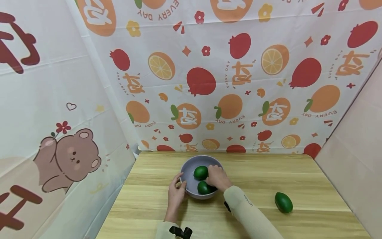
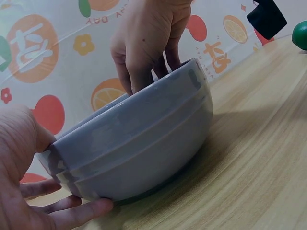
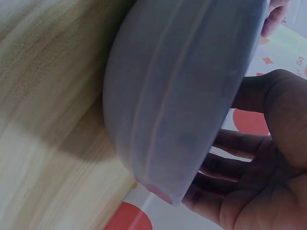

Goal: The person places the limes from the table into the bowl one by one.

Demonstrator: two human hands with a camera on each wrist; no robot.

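Left hand (image 1: 176, 192) pinching the rim of the grey bowl (image 1: 200, 196), thumb above, fingers low outside; right hand (image 1: 219, 177) dipped inside, cannot tell its grip, fingertips hidden, near two visible green fruits (image 1: 201, 173); lone green fruit (image 1: 284, 202) well apart rightward on the wooden table (image 1: 253, 169).

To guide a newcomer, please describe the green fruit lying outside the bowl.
On the wooden table, find the bluish-grey bowl. Right of it in the head view, beyond the right sleeve, lies a dark green oval fruit. Unlike the green fruits inside the bowl, it lies alone.
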